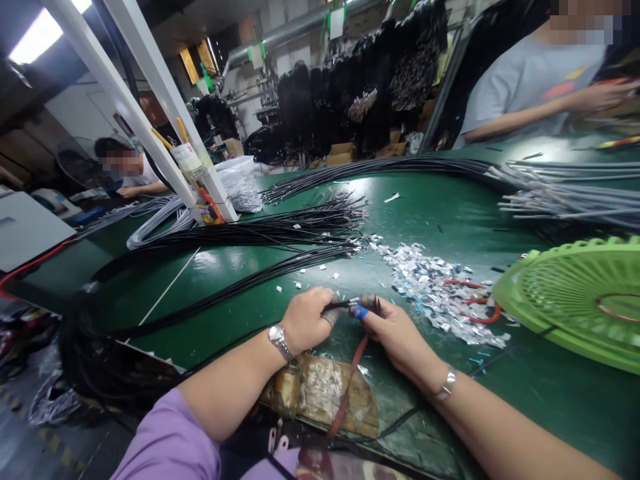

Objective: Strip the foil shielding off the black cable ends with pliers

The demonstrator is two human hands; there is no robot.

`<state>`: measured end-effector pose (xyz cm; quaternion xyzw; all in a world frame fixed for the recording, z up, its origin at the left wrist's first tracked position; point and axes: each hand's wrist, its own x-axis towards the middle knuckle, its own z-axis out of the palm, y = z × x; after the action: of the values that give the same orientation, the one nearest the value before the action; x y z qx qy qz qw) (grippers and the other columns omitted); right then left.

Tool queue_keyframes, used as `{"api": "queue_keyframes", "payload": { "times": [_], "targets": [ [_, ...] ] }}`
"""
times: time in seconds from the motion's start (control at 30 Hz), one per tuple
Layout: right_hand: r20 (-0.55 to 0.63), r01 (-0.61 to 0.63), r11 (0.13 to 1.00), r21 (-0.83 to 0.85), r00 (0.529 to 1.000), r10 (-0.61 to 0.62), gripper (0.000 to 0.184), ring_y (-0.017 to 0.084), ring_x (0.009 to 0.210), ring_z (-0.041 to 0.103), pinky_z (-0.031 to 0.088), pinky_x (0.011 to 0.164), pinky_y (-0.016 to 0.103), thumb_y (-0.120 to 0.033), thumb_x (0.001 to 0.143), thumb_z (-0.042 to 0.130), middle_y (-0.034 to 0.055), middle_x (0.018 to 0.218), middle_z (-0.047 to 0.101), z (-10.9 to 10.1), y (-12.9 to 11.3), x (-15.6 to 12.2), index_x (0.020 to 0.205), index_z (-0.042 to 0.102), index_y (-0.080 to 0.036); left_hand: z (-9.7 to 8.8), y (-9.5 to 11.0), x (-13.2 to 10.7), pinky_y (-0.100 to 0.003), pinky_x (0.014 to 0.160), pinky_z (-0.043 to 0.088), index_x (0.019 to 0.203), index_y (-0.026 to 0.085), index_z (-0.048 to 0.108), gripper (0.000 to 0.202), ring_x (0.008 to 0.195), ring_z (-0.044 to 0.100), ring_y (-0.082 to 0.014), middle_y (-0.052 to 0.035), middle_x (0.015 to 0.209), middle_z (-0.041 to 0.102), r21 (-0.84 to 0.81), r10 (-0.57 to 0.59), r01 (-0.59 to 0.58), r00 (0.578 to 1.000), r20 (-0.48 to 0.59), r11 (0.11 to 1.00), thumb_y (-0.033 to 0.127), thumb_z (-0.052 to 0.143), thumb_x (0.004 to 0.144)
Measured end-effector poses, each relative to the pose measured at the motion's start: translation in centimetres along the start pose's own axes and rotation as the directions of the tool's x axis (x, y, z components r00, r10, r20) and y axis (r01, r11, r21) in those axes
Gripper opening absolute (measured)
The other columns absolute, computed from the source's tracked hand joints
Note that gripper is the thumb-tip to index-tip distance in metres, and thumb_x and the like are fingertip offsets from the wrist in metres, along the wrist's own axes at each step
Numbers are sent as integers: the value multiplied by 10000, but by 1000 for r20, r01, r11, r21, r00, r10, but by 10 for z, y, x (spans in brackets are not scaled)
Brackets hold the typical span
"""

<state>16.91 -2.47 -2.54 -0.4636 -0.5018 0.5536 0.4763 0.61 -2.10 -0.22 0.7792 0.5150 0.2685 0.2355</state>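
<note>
A thin black cable (343, 305) runs between my two hands above the green table. My left hand (307, 317), with a watch at its wrist, is closed around the cable. My right hand (387, 327), with blue tape on the thumb, pinches the cable's end, where a pale stripped part shows. Whether the right fingers also hold a small tool is hidden. Below the hands lie a tape-wrapped block (325, 387) and a reddish-brown strap (350, 387). Bundles of black cables (260, 277) reach across the table to the left.
Silvery foil scraps (430, 287) lie in a heap beyond my right hand, with red-handled pliers (483, 313) among them. A green fan (575, 293) stands at right. White posts (175, 100) rise at left. Grey cables (575, 200) lie at back right. Two other people sit farther off.
</note>
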Motion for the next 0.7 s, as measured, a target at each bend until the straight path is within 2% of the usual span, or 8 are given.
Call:
{"api": "queue_keyframes", "payload": {
  "times": [0.07, 0.1, 0.2, 0.27, 0.33, 0.43, 0.6, 0.7],
  "targets": [
    [2, -53, 997, 56, 999, 53, 341, 108, 477, 380, 328, 443, 239, -512, 601, 736, -52, 504, 467, 1, -1, -1, 659, 606, -202, -3, 2, -1, -290, 693, 446, 765, 152, 568, 94, 755, 593, -180, -62, 781, 632, 133, 18, -16, 1000, -13, 991, 241, 550, 791],
    [3, -70, 995, 78, 998, 70, 342, 102, 468, 360, 313, 437, 235, -502, 584, 750, -60, 488, 443, 1, -1, -1, 657, 607, -201, -4, 2, -1, -280, 660, 442, 755, 153, 561, 108, 709, 590, -170, -52, 735, 625, 113, -8, 7, 1000, 3, 994, 249, 538, 800],
    [4, -91, 990, 110, 996, 91, 334, 102, 471, 353, 303, 441, 234, -468, 558, 776, -70, 475, 417, 1, -2, -1, 690, 624, -202, -4, 1, 1, -215, 489, 391, 741, 162, 512, 204, 491, 523, -107, 12, 569, 558, -163, -184, 208, 971, 150, 965, 346, 520, 828],
    [8, -89, 991, 103, 996, 88, 333, 109, 490, 374, 309, 453, 240, -454, 552, 781, -56, 508, 462, 0, -2, 0, 720, 637, -204, -4, 0, 3, -177, 397, 327, 737, 166, 476, 297, 381, 453, -69, 50, 506, 509, -333, -275, 360, 921, 276, 871, 446, 535, 816],
    [15, -80, 993, 86, 997, 79, 333, 115, 508, 387, 312, 465, 247, -450, 556, 776, -34, 568, 523, -1, -2, 0, 740, 642, -206, -4, 0, 5, -155, 356, 287, 727, 167, 455, 365, 339, 420, -50, 67, 485, 490, -404, -306, 429, 892, 333, 808, 512, 563, 781],
    [32, -60, 996, 60, 998, 58, 326, 112, 502, 363, 294, 462, 252, -461, 581, 754, -21, 606, 545, 0, -1, 0, 746, 632, -208, -3, 1, 5, -144, 337, 272, 726, 164, 459, 359, 323, 407, -41, 74, 471, 487, -422, -301, 433, 889, 345, 796, 500, 574, 774],
    [37, -68, 996, 56, 997, 66, 336, 100, 468, 290, 241, 436, 245, -479, 579, 756, -61, 502, 418, 1, -1, -2, 730, 619, -211, 0, -2, 3, -145, 319, 268, 715, 166, 462, 282, 318, 412, -47, 69, 470, 491, -391, -278, 399, 902, 330, 829, 415, 572, 788],
    [30, -93, 991, 91, 995, 91, 349, 90, 464, 286, 221, 427, 236, -472, 551, 775, -68, 498, 413, 2, -2, -3, 706, 608, -207, 1, -3, 2, -152, 317, 265, 701, 170, 456, 263, 320, 412, -51, 65, 472, 488, -370, -278, 386, 908, 312, 845, 388, 577, 788]
  ]
}}
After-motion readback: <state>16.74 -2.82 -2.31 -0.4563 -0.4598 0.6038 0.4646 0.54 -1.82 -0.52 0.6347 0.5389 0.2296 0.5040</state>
